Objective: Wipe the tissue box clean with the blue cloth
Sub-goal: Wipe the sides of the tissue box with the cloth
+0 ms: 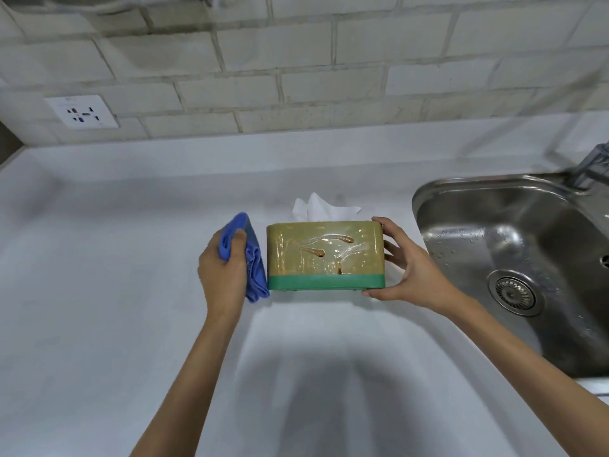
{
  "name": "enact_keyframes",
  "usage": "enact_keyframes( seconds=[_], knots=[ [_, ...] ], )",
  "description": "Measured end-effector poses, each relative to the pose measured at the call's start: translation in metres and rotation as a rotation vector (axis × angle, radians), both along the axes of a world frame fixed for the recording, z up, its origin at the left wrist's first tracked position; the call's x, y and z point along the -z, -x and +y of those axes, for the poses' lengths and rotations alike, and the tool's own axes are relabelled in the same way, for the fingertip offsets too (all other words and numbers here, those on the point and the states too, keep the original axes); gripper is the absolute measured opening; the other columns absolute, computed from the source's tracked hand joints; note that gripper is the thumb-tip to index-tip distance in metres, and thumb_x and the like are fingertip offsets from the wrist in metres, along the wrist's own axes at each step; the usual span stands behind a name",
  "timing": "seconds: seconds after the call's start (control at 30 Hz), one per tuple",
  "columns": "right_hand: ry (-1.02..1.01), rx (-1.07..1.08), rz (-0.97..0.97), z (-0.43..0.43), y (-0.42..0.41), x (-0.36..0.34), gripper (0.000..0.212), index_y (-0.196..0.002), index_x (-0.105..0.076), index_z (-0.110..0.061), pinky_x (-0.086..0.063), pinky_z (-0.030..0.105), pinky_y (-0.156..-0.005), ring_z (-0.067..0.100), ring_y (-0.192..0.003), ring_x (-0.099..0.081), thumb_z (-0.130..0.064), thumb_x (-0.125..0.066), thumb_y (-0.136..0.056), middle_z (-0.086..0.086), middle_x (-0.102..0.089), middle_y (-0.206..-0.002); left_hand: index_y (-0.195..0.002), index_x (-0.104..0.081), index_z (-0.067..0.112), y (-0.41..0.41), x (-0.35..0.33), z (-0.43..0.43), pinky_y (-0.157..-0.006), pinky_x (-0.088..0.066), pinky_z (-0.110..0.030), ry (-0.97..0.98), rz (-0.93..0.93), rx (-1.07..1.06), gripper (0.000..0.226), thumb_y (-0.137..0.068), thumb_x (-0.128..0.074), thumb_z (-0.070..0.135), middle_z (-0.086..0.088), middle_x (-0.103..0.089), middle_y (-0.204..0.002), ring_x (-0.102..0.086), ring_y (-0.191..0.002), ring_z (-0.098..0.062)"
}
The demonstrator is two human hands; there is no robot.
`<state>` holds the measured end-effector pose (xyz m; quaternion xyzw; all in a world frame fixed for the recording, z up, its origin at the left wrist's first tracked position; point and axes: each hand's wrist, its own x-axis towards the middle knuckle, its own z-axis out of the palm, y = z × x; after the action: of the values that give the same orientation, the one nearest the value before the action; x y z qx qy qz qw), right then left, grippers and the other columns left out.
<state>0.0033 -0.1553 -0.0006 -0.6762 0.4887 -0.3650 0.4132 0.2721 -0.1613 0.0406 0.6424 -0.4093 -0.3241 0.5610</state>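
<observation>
The right hand (407, 265) grips the tissue box (325, 255) at its 3 o'clock end. At 9 o'clock, the left hand (224, 275) clenches the blue cloth (252, 258) against the box.

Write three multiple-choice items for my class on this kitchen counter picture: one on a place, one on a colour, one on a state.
1. Where is the sink relative to the tissue box?
A. To its right
B. To its left
C. Behind it

2. What colour is the band along the box's base?
A. Red
B. Green
C. White

3. What is the left hand doing?
A. Resting flat on the counter
B. Turning the tap
C. Holding the blue cloth

Answers: 1 A, the steel basin lies beyond the right hand, which grips the box's right end. 2 B, the strip under the yellow front is green. 3 C, its fingers close round the bunched cloth beside the box's left end.
</observation>
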Motion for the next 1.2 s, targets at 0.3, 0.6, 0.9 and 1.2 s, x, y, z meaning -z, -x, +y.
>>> enact_keyframes(
  seconds=[0.3, 0.6, 0.9, 1.2],
  knots=[
    [0.075, -0.010, 0.096, 0.000, -0.002, -0.010, 0.090, -0.126, -0.039, -0.037, -0.044, 0.049, -0.105, 0.015, -0.121, -0.051, -0.026, -0.087, -0.051, -0.021, -0.053, -0.118, -0.133, -0.023, 0.048, 0.030, 0.024, 0.024, -0.118, -0.017, -0.045, 0.095, -0.510, 0.280, 0.048, -0.088, -0.035, 0.058, -0.002, -0.013, -0.159, -0.008, -0.146, -0.023],
    [0.149, 0.008, 0.118, -0.003, -0.002, -0.009, 0.082, -0.120, -0.045, -0.030, -0.047, 0.046, -0.097, 0.014, -0.103, -0.053, -0.021, -0.089, -0.052, -0.016, -0.054, -0.107, -0.127, -0.059, 0.017, 0.038, 0.031, 0.035, -0.091, -0.038, -0.032, 0.211, -0.825, 0.176, 0.041, -0.088, -0.052, 0.027, -0.020, -0.044, -0.142, -0.047, -0.121, -0.041],
    [0.155, -0.010, 0.122, -0.001, -0.004, -0.008, 0.082, -0.119, -0.042, -0.031, -0.045, 0.045, -0.098, 0.012, -0.100, -0.050, -0.022, -0.088, -0.052, -0.019, -0.051, -0.104, -0.124, -0.061, 0.018, 0.037, 0.014, 0.018, -0.084, -0.042, -0.033, 0.229, -0.903, 0.153, 0.044, -0.086, -0.043, 0.030, -0.020, -0.048, -0.139, -0.051, -0.113, -0.045],
    [0.156, -0.005, 0.092, -0.001, -0.002, -0.006, 0.087, -0.125, -0.042, -0.028, -0.044, 0.044, -0.101, 0.018, -0.107, -0.051, -0.020, -0.089, -0.052, -0.014, -0.052, -0.111, -0.123, -0.062, 0.011, 0.021, 0.049, 0.047, -0.092, -0.049, -0.055, 0.384, -1.084, 0.251, 0.042, -0.087, -0.051, 0.028, -0.023, -0.052, -0.134, -0.039, -0.123, -0.043]
  ],
)
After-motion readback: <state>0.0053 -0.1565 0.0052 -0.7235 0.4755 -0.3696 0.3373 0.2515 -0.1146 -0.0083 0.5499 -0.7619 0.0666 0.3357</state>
